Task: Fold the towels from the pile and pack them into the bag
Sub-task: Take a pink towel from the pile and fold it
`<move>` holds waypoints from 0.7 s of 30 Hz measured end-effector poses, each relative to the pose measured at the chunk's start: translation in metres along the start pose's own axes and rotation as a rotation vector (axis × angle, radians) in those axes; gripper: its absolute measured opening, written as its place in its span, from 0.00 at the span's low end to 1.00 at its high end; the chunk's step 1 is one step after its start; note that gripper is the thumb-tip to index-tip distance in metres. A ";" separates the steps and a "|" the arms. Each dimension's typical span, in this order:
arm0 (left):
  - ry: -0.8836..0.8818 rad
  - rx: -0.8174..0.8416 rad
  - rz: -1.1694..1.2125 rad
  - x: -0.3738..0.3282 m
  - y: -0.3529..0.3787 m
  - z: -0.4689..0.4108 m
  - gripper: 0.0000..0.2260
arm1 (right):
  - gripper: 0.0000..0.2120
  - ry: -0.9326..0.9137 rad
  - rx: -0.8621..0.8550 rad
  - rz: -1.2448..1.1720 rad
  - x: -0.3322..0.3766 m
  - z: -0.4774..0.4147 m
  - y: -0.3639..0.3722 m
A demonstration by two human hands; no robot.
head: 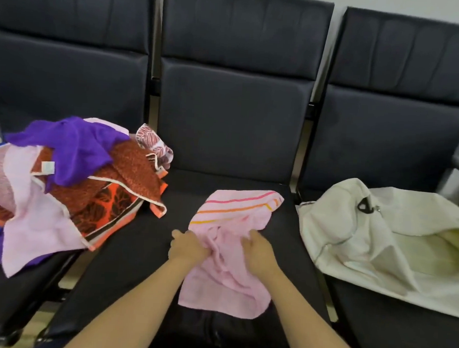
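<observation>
Your left hand [187, 244] and right hand [259, 248] are close together on the pink towel [225, 277], each with fingers curled into its bunched middle. The towel lies crumpled on the middle seat [139, 249], its striped end pointing away from you and its plain end toward you. The pile [76, 176] of purple, orange and pink towels sits on the left seat [17, 295]. The white bag [379, 235] lies on the right seat [401, 329], its mouth open.
</observation>
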State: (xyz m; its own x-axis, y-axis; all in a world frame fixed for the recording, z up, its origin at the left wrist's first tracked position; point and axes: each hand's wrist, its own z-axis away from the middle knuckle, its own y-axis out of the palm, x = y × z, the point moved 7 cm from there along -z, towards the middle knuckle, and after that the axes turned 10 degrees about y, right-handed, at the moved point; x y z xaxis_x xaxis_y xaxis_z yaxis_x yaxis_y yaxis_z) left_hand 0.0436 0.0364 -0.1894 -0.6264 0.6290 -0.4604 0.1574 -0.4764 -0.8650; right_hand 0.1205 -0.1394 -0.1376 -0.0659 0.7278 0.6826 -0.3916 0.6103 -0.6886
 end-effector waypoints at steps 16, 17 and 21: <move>0.500 -0.120 1.450 -0.056 -0.241 0.008 0.18 | 0.08 -0.181 -0.400 -0.643 0.105 -0.015 -0.235; 0.530 -0.093 1.385 -0.062 -0.251 0.008 0.24 | 0.08 -0.152 -0.353 -0.637 0.112 -0.016 -0.242; 0.418 -0.034 0.747 -0.073 -0.285 0.008 0.20 | 0.04 -0.186 -0.493 -0.270 0.138 -0.001 -0.278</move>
State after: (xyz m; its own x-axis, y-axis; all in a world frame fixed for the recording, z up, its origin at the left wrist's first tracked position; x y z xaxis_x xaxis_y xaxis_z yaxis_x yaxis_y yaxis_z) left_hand 0.0385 0.1208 0.0923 -0.0178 0.3357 -0.9418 0.4436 -0.8415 -0.3083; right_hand 0.2207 -0.2080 0.1479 -0.2002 0.4864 0.8505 0.0533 0.8722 -0.4862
